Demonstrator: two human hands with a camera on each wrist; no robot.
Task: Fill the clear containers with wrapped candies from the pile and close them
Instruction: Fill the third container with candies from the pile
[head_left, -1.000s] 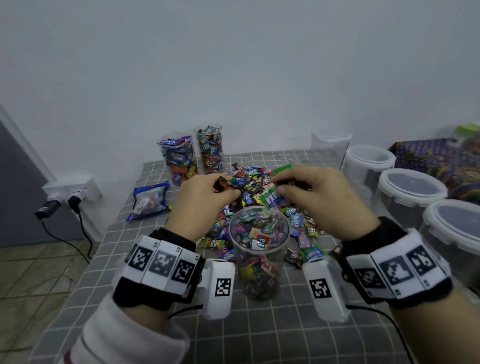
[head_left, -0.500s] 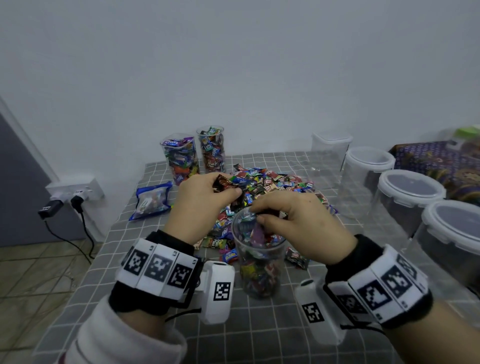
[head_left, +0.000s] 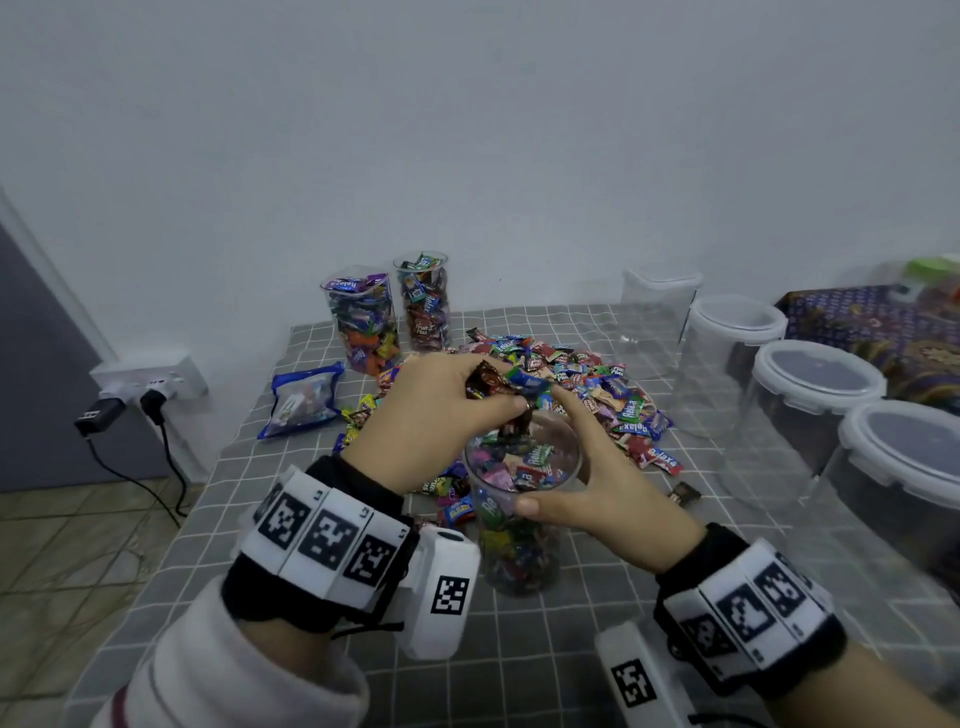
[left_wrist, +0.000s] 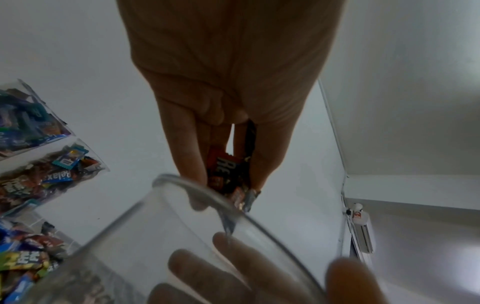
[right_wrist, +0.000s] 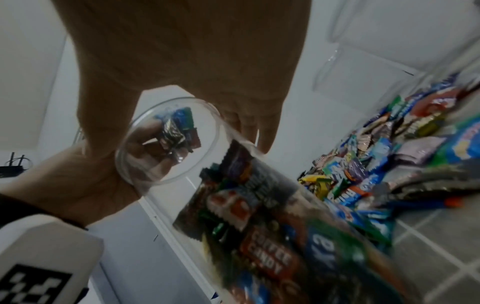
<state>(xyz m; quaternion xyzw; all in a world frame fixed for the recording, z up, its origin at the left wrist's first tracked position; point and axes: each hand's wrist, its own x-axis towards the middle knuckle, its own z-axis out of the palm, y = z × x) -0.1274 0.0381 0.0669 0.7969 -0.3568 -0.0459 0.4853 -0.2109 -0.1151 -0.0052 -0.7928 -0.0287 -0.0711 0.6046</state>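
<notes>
A clear round container (head_left: 519, 540), mostly full of wrapped candies, stands at the near middle of the checked tablecloth (head_left: 519, 649). My left hand (head_left: 511, 402) pinches a small bunch of wrapped candies (head_left: 488, 382) right over its mouth; the left wrist view shows those candies (left_wrist: 228, 174) just above the rim (left_wrist: 197, 187). My right hand (head_left: 571, 467) grips the container near the rim from the right, thumb in front, fingers behind. In the right wrist view the container (right_wrist: 259, 216) lies under my palm. The candy pile (head_left: 597, 384) spreads behind it.
Two filled clear containers (head_left: 363, 322) (head_left: 423, 301) stand at the back left, a blue candy bag (head_left: 304, 400) beside them. Empty lidded containers (head_left: 810, 395) line the right edge, one square tub (head_left: 654, 317) behind. A wall socket with plugs (head_left: 145, 384) is at left.
My right hand put its candies into the container, then shifted to grip the container's side. My left hand moved right with its candies to above the mouth.
</notes>
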